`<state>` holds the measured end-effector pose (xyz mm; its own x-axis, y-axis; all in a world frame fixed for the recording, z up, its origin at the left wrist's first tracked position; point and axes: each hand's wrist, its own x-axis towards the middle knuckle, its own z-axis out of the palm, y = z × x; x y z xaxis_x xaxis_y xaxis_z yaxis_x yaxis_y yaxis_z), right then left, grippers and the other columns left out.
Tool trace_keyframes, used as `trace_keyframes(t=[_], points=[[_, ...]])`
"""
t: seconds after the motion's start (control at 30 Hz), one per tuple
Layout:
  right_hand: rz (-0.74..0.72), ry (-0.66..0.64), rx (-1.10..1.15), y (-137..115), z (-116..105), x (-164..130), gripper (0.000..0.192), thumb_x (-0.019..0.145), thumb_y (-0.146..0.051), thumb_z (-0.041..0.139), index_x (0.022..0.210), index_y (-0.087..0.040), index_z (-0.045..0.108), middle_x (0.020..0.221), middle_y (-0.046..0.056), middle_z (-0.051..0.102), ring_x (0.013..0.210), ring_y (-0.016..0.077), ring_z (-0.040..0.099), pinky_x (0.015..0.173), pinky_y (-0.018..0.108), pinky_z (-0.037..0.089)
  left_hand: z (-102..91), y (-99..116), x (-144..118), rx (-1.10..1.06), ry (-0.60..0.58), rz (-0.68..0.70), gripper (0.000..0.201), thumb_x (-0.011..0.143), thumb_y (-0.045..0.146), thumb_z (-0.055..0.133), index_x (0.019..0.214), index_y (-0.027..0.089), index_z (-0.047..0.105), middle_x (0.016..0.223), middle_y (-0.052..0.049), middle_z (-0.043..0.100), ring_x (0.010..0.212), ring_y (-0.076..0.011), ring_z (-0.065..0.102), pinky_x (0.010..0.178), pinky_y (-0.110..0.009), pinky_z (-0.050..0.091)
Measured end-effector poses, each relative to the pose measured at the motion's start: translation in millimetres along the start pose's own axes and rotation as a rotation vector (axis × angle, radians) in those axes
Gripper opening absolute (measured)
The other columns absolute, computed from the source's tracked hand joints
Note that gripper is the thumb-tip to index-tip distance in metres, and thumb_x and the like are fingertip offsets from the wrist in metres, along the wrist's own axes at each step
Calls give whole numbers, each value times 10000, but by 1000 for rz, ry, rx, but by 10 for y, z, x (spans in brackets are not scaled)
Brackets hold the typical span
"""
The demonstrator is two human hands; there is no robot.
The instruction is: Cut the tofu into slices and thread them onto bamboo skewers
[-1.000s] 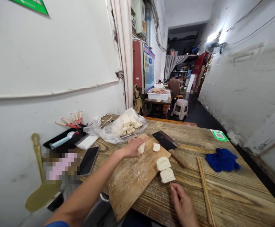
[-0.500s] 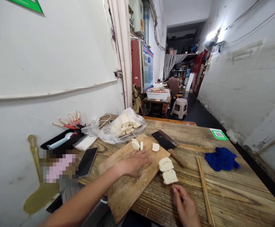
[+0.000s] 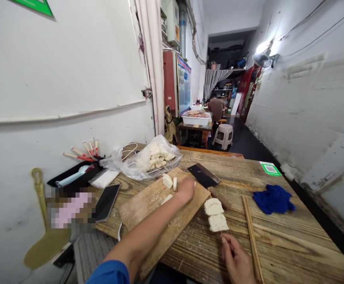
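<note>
A wooden cutting board [image 3: 144, 205] lies on the plank table [image 3: 292, 244]. My left hand [image 3: 186, 189] rests curled at the board's far right part, next to the cleaver [image 3: 204, 175]; what lies under its fingers is hidden. Two white cut pieces [image 3: 168, 181] sit just left of that hand, and a thin slice [image 3: 166, 199] lies by my wrist. My right hand [image 3: 238, 262] pinches a thin skewer [image 3: 221, 232] near the table's front edge. Two white blocks [image 3: 216, 215] are threaded on the skewer and rest on the table beside the board.
A bundle of bamboo skewers [image 3: 250, 232] lies right of my right hand, and a blue cloth [image 3: 274, 199] farther right. A plastic bag of white pieces [image 3: 152, 157] sits behind the board. A phone [image 3: 106, 202] and a black tray [image 3: 71, 179] are at the left. A person sits far down the corridor.
My left hand set a white piece down at the board's far edge, drew back to mid-board, then moved right over the lone piece by the cleaver. My right hand kept the skewer.
</note>
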<state>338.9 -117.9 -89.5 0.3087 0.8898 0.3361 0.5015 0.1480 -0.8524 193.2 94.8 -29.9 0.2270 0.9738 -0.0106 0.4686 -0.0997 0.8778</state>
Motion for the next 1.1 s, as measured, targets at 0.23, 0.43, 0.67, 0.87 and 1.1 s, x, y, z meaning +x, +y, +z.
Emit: trace_keyframes(t=[0.23,0.43,0.67,0.87,1.1], points=[[-67,-46,-26,-159,79,16,407,861,-487,396,880,-164,644,653,58,666,544,170,621,475,213,488,-201,54,4,-338,-61,-174,49,732,131,511,705,149,548,938,-120,614,1083,-274,488,912,-387,379],[-176,-101,-44,-271,190,1,352,885,-413,380,880,-161,626,724,72,683,606,172,641,537,213,501,-568,25,-295,-754,-225,-339,215,875,216,359,893,92,534,904,-142,651,935,-217,614,810,-368,494],[-214,-208,-22,-300,341,-92,311,902,-340,366,913,-146,610,755,69,681,653,162,646,592,206,495,-844,-139,-645,-1266,-188,-447,180,826,87,474,999,58,512,965,-168,649,957,-255,615,878,-403,473],[-238,-259,-44,-366,363,-126,320,906,-330,357,903,-147,620,714,61,674,644,165,653,584,204,495,-977,-180,-689,-1239,-231,-505,233,825,80,469,1049,25,500,949,-178,657,941,-264,621,867,-394,478],[-301,-280,-68,-471,300,-75,326,907,-311,346,888,-140,622,740,77,694,649,165,665,585,199,504,-1019,-191,-710,-1195,-314,-505,230,815,70,482,1040,29,498,941,-158,661,933,-259,625,846,-374,488]])
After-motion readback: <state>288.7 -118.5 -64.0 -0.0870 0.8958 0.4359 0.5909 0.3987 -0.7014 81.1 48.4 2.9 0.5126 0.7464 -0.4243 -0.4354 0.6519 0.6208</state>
